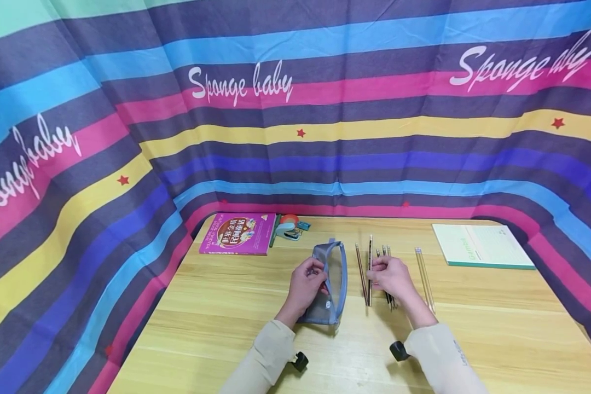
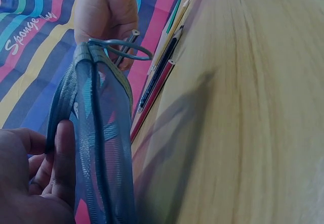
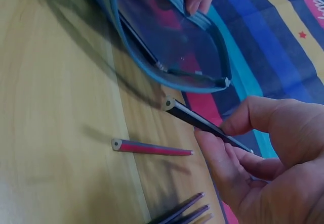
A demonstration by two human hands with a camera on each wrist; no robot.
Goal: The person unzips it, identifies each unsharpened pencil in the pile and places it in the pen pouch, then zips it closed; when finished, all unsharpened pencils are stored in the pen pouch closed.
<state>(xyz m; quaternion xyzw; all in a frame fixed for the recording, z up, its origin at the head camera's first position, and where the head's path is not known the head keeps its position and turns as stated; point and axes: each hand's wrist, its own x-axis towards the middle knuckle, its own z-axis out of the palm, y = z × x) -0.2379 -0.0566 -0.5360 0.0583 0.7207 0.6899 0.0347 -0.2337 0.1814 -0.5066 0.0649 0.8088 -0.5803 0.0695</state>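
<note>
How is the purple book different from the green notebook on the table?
The purple book lies at the table's far left; the green notebook lies at the far right. The purple book has a bright picture cover; the green notebook is pale and plain. Both lie flat, away from both hands.

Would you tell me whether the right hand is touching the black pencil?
Touching. The right wrist view shows the right hand pinching the black pencil between thumb and fingers, above the table.
</note>
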